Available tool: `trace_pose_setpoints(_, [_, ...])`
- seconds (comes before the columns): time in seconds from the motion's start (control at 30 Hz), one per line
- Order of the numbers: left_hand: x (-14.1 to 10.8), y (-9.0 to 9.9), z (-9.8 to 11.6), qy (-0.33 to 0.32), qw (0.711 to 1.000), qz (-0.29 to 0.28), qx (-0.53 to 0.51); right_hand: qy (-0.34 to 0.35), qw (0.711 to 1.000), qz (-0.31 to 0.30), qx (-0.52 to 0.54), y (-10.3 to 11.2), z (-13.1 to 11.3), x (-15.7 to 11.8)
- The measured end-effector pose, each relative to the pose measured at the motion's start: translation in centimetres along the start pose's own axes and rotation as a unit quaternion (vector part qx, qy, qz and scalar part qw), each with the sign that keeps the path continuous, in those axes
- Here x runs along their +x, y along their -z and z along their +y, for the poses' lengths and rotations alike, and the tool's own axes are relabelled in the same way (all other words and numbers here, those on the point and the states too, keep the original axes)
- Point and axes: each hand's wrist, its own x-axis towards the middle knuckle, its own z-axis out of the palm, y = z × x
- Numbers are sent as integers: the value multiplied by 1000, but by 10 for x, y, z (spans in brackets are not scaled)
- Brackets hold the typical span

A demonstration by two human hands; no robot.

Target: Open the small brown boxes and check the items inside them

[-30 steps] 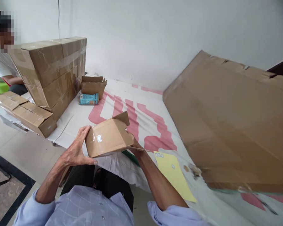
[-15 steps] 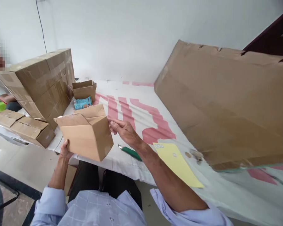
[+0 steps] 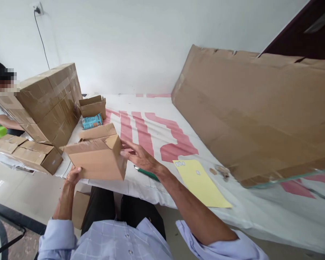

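A small cardboard box (image 3: 97, 162) with its top flaps raised is tilted over the near edge of the table. My left hand (image 3: 73, 176) is closed on its lower left corner, thumb on the front face. Against the right side of the box, my right hand (image 3: 141, 158) has its fingers stretched out and apart, the tips at the upper edge. Below that hand lies a green utility knife (image 3: 148, 174), partly covered by my forearm. Behind the box are a blue packet (image 3: 92, 121) and another open cardboard box (image 3: 93, 107).
Taped cartons (image 3: 50, 103) stand stacked at the left, with a long carton (image 3: 29, 153) in front. A person (image 3: 2, 108) sits beyond them. A yellow sheet (image 3: 202, 184) lies right of my forearm. A large cardboard panel (image 3: 246, 115) leans at the right on the white cloth (image 3: 157, 187).
The box has tilted, its front face now looking shorter. My right hand's fingers have gone from a pinch at the box's edge to spread along its side. The view has shifted slightly.
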Motion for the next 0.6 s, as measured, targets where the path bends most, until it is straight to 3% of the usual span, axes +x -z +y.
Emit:
trace_pose_setpoints(0.13, [22, 9, 35, 3, 990, 2, 140, -24, 998, -45, 46, -6, 55, 20])
trace_pose_setpoints(0.3, [49, 9, 56, -11, 946, 90, 310, -38, 996, -48, 65, -35, 92, 55])
trace_pose_setpoints(0.37, [44, 7, 51, -27, 919, 151, 363, -41, 998, -29, 41, -43, 98, 58])
trace_pose_setpoints(0.47, [26, -7, 26, -41, 880, 215, 422, -42, 999, -10, -14, -50, 106, 48])
trace_pose_setpoints(0.6, [28, -44, -17, -36, 873, 153, 463, 0, 990, 3, -140, -48, 113, 16])
